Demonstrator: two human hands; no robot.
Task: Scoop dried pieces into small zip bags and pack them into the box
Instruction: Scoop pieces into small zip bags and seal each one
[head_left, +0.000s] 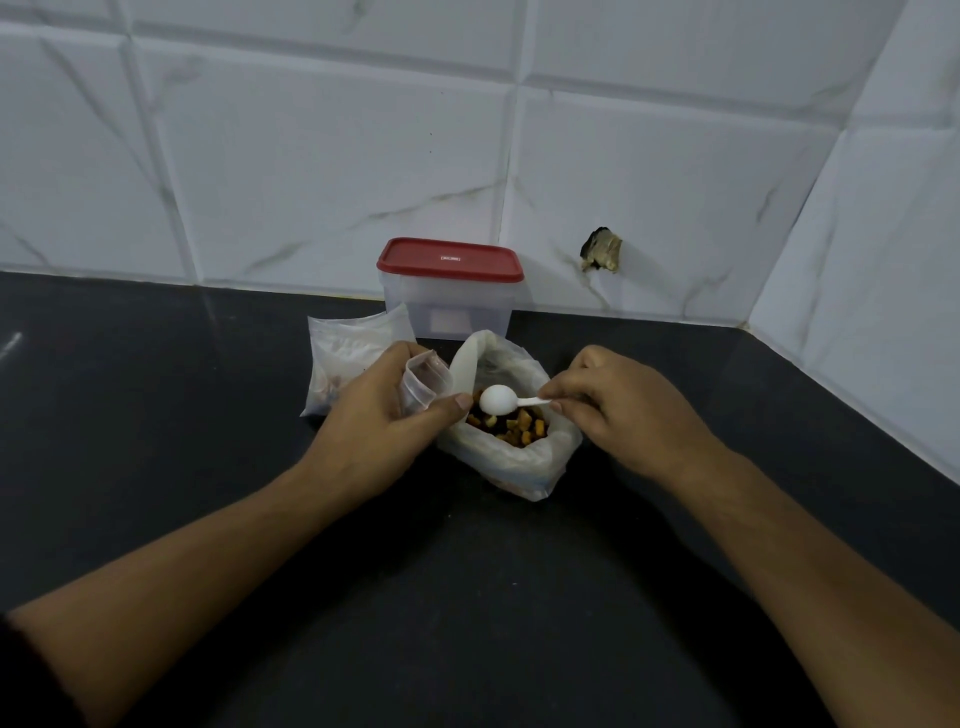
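- Bare forearms (208, 571) stretch up from the bottom corners toward mid-frame.
- Left hand (379, 415) has its fingers curled round a small zip bag (423, 384), clear crinkly plastic with the mouth open, just left of centre.
- Right hand (618, 410) pinches the thin handle of a white plastic spoon (498, 400), with its smooth round bowl over the dried pieces (524, 428).
- Those are little orange-brown and dark cubes in a floppy translucent bag (519, 462) at centre.
- Box (447, 301) is clear and rectangular with its glossy red lid (449, 259) on, behind at the wall. A cloudy bag (343, 358) lies to its left.
- Matte black surface (467, 571), white marble-look tiles (311, 156), and a ragged hole (602, 250) right of the box.
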